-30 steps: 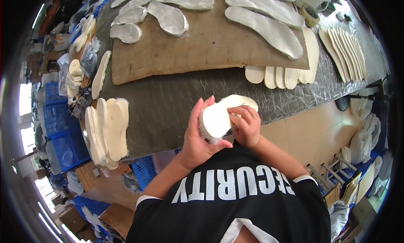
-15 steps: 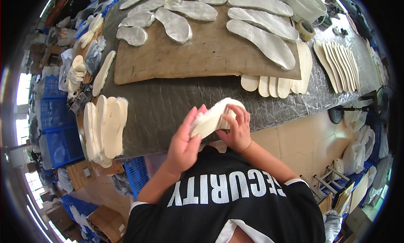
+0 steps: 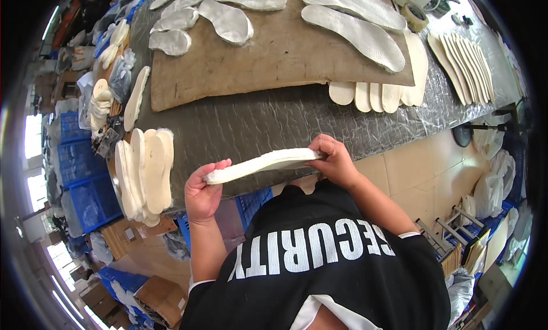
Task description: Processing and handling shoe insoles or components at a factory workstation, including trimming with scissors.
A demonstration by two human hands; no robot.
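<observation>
A white fleecy insole (image 3: pixel 264 163) is stretched level between my two hands, seen nearly edge-on above the front edge of the dark table. My left hand (image 3: pixel 204 194) pinches its left end between thumb and fingers. The other end is gripped by my right hand (image 3: pixel 335 160), thumb below and fingers on top. Left of my hands, a stack of cream insoles (image 3: pixel 149 173) lies on the table. Beyond my hands, several fluffy white insoles (image 3: pixel 357 37) rest on a brown board (image 3: pixel 274 61).
Pale insoles (image 3: pixel 342 93) stick out from under the board's right side. A fanned row of insoles (image 3: pixel 465 67) lies farther right, near a tape roll (image 3: pixel 415 17). Blue crates (image 3: pixel 85 198) stand at the left, and a small ladder (image 3: pixel 456 233) is on the lower right.
My hands have moved apart, the left going left and the right slightly right. The insole has turned from tilted and bunched to stretched out lengthwise between them.
</observation>
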